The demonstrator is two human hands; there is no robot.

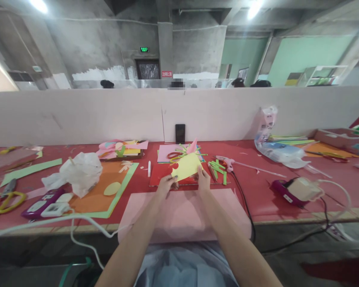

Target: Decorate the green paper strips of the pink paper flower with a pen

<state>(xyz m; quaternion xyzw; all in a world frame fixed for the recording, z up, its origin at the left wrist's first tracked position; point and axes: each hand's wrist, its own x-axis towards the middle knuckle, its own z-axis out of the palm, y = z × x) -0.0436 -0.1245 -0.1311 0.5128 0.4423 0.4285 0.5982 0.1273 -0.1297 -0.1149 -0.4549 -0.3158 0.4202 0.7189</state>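
A yellow sheet of paper (186,167) with a curved bite cut out of its left edge is held up in front of me. My left hand (166,185) pinches its lower left corner, and my right hand (203,178) grips the right edge. Behind the sheet lie red-handled scissors (174,155), partly covered, and a pink paper cone (193,146) among green paper strips. More green strips (219,166) rest right of my right hand, beside a pink glue gun (227,162). Below my wrists a pink sheet (182,215) hangs over the table edge.
At left are crumpled white plastic (83,173), orange paper (103,199), a purple power strip (43,203) and yellow-handled scissors (10,201). A phone (180,133) leans on the white partition (107,115). Another purple power strip (287,193) and a plastic bag (281,153) lie at right; cables cross the edge.
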